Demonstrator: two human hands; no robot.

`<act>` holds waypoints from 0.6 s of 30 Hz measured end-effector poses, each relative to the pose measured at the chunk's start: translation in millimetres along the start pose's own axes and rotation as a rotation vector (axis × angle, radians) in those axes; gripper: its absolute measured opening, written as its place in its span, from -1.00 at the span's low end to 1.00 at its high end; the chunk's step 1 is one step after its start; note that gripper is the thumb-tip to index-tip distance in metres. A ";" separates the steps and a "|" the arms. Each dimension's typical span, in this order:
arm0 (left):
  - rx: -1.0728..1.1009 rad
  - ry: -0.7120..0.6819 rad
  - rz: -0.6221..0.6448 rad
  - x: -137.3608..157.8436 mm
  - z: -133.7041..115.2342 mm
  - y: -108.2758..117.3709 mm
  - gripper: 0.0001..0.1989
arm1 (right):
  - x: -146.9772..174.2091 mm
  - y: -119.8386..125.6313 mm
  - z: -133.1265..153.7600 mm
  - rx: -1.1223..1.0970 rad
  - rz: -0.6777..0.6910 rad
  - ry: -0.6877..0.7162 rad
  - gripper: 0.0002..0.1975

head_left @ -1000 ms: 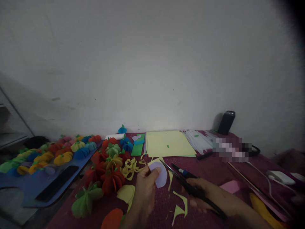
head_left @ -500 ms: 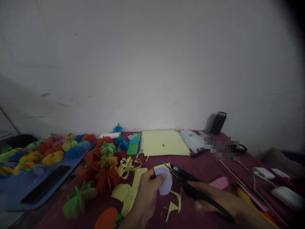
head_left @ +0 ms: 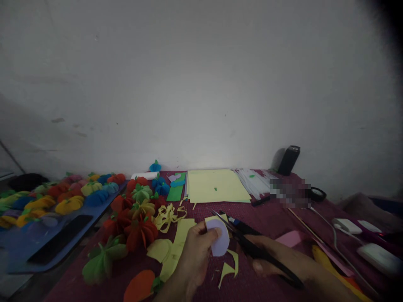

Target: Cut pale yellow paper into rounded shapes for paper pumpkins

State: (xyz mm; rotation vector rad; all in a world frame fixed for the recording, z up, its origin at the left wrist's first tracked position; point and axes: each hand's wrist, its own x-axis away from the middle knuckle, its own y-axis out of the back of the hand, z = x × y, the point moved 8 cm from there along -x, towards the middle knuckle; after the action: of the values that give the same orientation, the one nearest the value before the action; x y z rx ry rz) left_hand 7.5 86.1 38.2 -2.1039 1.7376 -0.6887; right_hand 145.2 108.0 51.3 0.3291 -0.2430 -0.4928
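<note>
My left hand [head_left: 198,251] pinches a rounded lilac paper piece [head_left: 218,239] laid over yellow paper [head_left: 210,219], thumb on top. In my right hand [head_left: 277,256] is a pair of black-handled scissors [head_left: 252,247], blades pointing up and left beside the paper's right edge. The blades look slightly apart. Below the held paper lie curved yellow scraps [head_left: 231,268]. Left of my left hand are a yellow paper strip [head_left: 179,245] and a rounded yellow piece [head_left: 159,250]. A dark blue-black object [head_left: 244,227] lies behind the scissors.
Several paper pumpkins [head_left: 140,230] crowd the left, with more on a blue board [head_left: 63,256]. Yellow sheets [head_left: 217,184] are stacked at the back near white strips [head_left: 255,184]. A black can [head_left: 289,160] stands by the wall. Cables and white devices [head_left: 379,258] lie right.
The lilac piece has turned and shifted slightly in my left hand. My right hand and the scissors have moved a little to the left. The view has tilted slightly.
</note>
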 end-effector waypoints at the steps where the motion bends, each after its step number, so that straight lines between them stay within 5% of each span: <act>1: 0.002 0.002 -0.001 0.3 -0.2 -0.3 -0.85 | -0.2 -1.0 0.1 -0.003 0.007 0.009 -0.60; 18: -0.018 -0.005 0.003 -1.1 2.2 3.0 -0.81 | -6.3 -4.7 -16.7 -0.099 0.062 0.008 -0.66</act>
State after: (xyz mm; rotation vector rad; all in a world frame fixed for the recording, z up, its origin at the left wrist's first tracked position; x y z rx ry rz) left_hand 6.1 86.5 34.6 -2.1127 1.7509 -0.6687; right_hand 143.0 111.4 33.3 0.2262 -0.2196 -0.4408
